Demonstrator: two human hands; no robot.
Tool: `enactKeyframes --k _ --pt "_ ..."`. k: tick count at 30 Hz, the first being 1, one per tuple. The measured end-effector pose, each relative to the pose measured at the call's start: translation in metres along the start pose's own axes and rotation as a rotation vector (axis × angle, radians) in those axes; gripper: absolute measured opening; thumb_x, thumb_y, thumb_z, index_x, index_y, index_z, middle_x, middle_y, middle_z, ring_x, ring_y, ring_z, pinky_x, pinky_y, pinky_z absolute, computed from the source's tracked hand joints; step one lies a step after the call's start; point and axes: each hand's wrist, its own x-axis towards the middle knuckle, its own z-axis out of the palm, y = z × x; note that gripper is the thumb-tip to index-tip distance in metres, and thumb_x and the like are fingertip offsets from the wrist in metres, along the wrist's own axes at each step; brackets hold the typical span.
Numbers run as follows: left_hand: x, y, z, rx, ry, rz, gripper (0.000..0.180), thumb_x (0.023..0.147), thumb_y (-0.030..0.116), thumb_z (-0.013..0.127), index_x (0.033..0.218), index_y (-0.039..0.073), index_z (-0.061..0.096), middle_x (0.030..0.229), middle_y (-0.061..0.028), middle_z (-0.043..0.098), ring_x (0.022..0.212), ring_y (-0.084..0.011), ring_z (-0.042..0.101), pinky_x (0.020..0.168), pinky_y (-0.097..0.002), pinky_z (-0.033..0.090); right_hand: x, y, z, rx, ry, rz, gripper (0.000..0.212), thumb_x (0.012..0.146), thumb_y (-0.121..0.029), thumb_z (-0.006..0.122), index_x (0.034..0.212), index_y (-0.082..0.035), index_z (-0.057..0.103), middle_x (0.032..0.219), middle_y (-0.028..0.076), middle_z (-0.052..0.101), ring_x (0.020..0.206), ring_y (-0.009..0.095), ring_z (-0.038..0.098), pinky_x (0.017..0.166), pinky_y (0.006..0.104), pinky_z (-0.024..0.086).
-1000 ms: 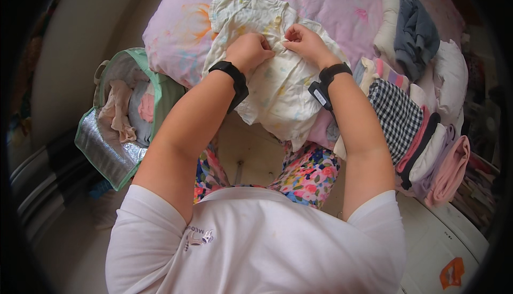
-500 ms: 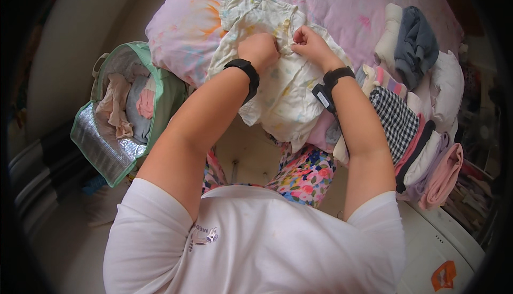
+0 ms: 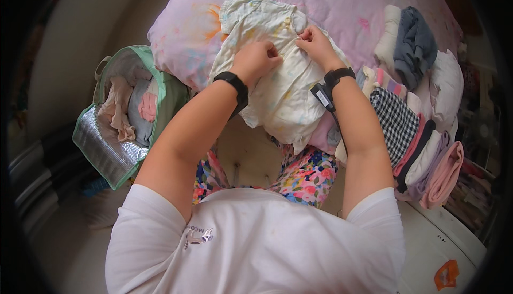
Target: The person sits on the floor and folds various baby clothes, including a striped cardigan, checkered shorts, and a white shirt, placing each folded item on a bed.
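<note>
A cream garment (image 3: pixel 288 99) with short sleeves and a faint yellow and blue print lies spread out, its lower part hanging over the bed's near edge. Over its middle, my left hand (image 3: pixel 257 60) is closed, fingers curled and thumb toward the right; what it grips, if anything, is hidden. My right hand (image 3: pixel 319 47) pinches the garment's cloth near the neckline, thumb and forefinger together. A short distance separates the two hands. Each wrist wears a black band.
Under the garment is a pink patterned quilt (image 3: pixel 342 5). Folded clothes (image 3: pixel 395 126) stand in a row at the right, with rolled white and grey-blue clothes (image 3: pixel 414 43) beyond. At the left, a green insulated bag (image 3: pixel 160 88) with silver lining holds several clothes.
My left hand has moved slightly left and down over the garment, its thumb now showing. My right hand has shifted a little and stays by the neckline.
</note>
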Motion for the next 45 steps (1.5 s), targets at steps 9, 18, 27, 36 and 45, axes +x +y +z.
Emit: enactKeyframes --k 9,18,27,36,45 --pt "-0.055 0.004 0.012 0.144 0.181 -0.004 0.028 0.079 0.030 0.071 0.090 0.005 0.065 0.090 -0.0106 0.062 0.080 -0.0265 0.062 0.072 -0.0369 0.049 -0.014 -0.001 -0.004 0.138 -0.049 0.052 0.021 0.078 -0.008 0.071 0.091 -0.004 0.056 0.085 0.002 0.059 0.078 0.011 0.057 0.071 0.0247 0.049" --pt "-0.059 0.002 0.009 0.122 0.131 -0.137 0.027 0.077 0.029 0.071 0.088 0.005 0.067 0.086 -0.0121 0.066 0.081 -0.0285 0.064 0.071 -0.0386 0.050 -0.012 0.000 0.005 0.018 -0.006 0.069 0.021 0.078 -0.010 0.071 0.092 -0.004 0.056 0.082 0.002 0.059 0.077 0.011 0.056 0.071 0.0250 0.048" --pt "-0.053 -0.003 0.009 0.103 0.083 -0.093 0.025 0.076 0.026 0.071 0.089 0.005 0.067 0.084 -0.0110 0.066 0.078 -0.0257 0.063 0.070 -0.0359 0.050 -0.012 0.003 0.006 0.085 -0.007 -0.093 0.026 0.078 -0.016 0.071 0.096 -0.003 0.058 0.084 0.003 0.061 0.079 0.014 0.058 0.074 0.0273 0.048" --pt "-0.050 -0.026 0.005 -0.256 -0.032 -0.066 0.025 0.078 0.022 0.072 0.090 0.000 0.068 0.078 -0.0056 0.065 0.071 -0.0136 0.059 0.067 -0.0285 0.048 -0.023 -0.004 -0.002 0.205 -0.091 -0.012 0.020 0.081 -0.016 0.072 0.091 -0.002 0.063 0.084 0.002 0.064 0.079 0.009 0.059 0.074 0.0240 0.048" --pt "-0.046 -0.015 0.007 -0.125 0.046 -0.119 0.020 0.073 0.021 0.072 0.083 0.004 0.070 0.080 -0.0104 0.066 0.075 -0.0233 0.064 0.070 -0.0345 0.050 -0.018 -0.004 0.003 0.112 -0.085 0.000 0.018 0.081 -0.016 0.070 0.089 -0.002 0.062 0.080 0.001 0.064 0.074 0.009 0.059 0.069 0.0244 0.048"
